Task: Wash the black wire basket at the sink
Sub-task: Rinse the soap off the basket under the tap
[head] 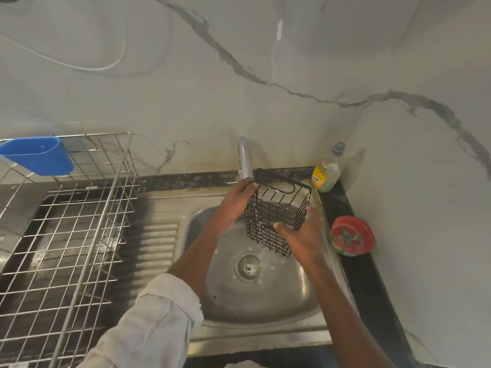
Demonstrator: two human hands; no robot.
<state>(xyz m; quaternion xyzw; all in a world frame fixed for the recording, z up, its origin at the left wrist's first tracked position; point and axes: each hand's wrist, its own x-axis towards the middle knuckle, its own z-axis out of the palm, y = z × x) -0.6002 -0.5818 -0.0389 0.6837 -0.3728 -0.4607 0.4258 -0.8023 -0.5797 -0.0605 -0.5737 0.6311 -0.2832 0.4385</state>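
Black wire basket (276, 213), tilted, sits over the sink (265, 296) under the tap (245, 159). Your left hand (236, 200) grips its rim at ten o'clock; your right hand (303, 235), fingers spread, cups its four o'clock side.

Both arms reach forward and a little upward, close to each other. The left hand (239, 197) is the higher one, its fingers curled over the top rim of the black wire basket (276, 213) and its wrist bent down. A light rolled-up sleeve (159, 320) covers this arm to about the elbow. The right hand (303, 235) is lower and nearer, fingers spread and almost straight, the palm against the basket's side, the thumb pointing toward the left hand. The right forearm is bare.
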